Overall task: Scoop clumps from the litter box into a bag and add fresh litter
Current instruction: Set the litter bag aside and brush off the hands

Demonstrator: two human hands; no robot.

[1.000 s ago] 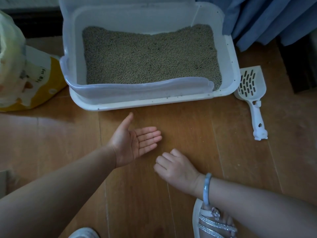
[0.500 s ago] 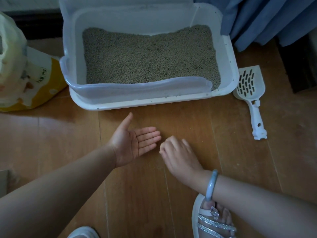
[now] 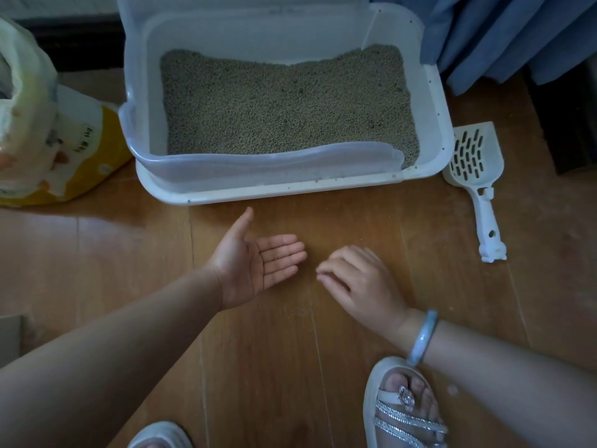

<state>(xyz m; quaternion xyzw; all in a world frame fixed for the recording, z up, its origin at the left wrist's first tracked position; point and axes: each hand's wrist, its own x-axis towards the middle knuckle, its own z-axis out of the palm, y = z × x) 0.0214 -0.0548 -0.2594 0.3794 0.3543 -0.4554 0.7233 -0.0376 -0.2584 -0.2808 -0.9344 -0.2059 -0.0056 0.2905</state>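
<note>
A white litter box (image 3: 290,190) holding grey-green litter (image 3: 284,105) stands on the wooden floor ahead of me. To the right of the box, a white slotted scoop (image 3: 475,156) lies on the floor with its handle toward me. A yellow and white litter bag (image 3: 84,147) lies left of the box, with a pale plastic bag (image 3: 22,92) on top of it. My left hand (image 3: 255,266) is low over the floor in front of the box, palm up and fingers straight. My right hand (image 3: 361,282) is palm down beside it, its bent fingertips on the floor and pointing at the left palm.
Blue curtains (image 3: 500,33) hang at the back right beside a dark piece of furniture (image 3: 568,118). My sandalled right foot (image 3: 403,405) is below my right wrist, and my other shoe tip (image 3: 158,436) shows at the bottom edge. Tiny grains speckle the floor.
My right hand has moved forward and to the left across the floor, toward my left palm. My left hand has stayed in place.
</note>
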